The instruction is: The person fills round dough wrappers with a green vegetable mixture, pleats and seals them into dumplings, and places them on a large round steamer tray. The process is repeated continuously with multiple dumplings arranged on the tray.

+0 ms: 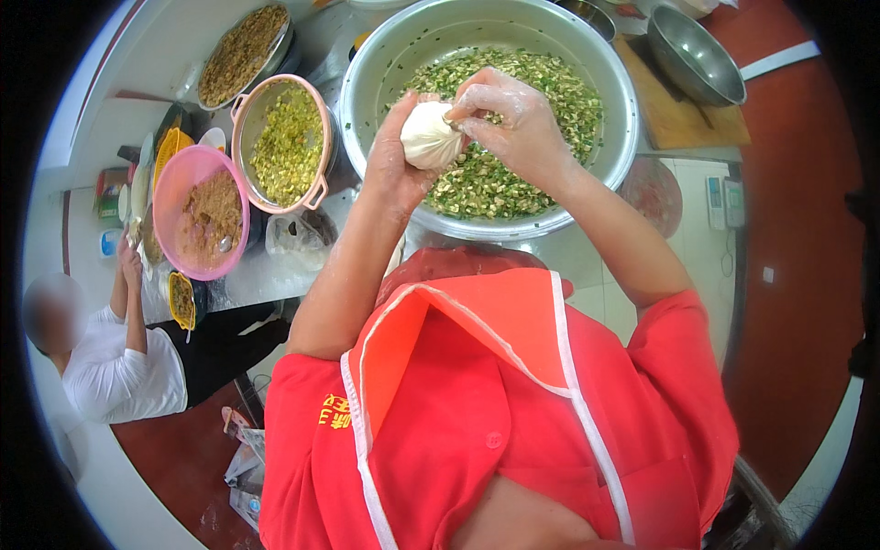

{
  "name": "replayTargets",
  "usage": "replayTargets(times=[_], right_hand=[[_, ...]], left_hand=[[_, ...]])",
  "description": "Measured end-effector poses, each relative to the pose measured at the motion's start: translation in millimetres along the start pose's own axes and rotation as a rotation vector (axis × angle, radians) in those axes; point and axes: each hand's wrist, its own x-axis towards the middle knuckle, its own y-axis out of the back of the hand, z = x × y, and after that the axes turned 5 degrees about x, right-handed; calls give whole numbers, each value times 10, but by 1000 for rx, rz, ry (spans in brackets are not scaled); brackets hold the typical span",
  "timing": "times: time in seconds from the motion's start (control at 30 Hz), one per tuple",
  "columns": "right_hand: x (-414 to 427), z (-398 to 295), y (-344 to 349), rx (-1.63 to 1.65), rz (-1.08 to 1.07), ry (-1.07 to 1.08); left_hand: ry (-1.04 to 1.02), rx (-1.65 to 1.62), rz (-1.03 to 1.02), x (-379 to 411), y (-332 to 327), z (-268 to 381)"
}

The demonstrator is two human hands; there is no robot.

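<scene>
A white filled dough bun (432, 137) with pleats rests in my left hand (397, 165), whose fingers curl around it from the left and below. My right hand (512, 124) pinches the gathered edge of the dough at the bun's right side; its fingers are dusted with flour. A bit of dark filling shows at the pinched opening. Both hands are above a large metal basin (629, 137), which holds a chopped green and pale yellow filling (509, 189).
Left are a pink bowl of brown filling (216, 206), a pink-rimmed colander of yellow-green filling (289, 148) and a metal bowl of brown filling (244, 55). A co-worker (130, 371) works beyond them. At right, a metal bowl (694, 55) overlaps a wooden board (660, 127).
</scene>
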Motion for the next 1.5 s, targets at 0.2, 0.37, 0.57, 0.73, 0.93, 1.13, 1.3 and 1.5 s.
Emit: replayTargets(times=[0.2, 0.37, 0.57, 0.73, 0.93, 1.13, 1.3, 1.5], right_hand=[[-29, 99, 21, 143, -221, -41], [-59, 102, 85, -47, -358, 274], [-6, -95, 210, 299, -195, -145], [-131, -193, 70, 299, -33, -213], [-456, -332, -64, -113, -153, 106], [-835, -804, -438, -399, -173, 152], [-1299, -1365, -903, -531, -5, -111], [-1988, -2185, -1537, -504, 517, -305]], left_hand=[[226, -233, 23, 42, 181, -194], [359, -277, -17, -28, 243, -286], [234, 98, -132, -241, -258, 53], [-15, 60, 33, -193, -82, -104], [403, -162, -78, -261, 214, -265], [743, -98, -277, -491, 517, -282], [990, -76, -215, -817, 691, -414], [1153, 130, -484, -1492, 773, -616]])
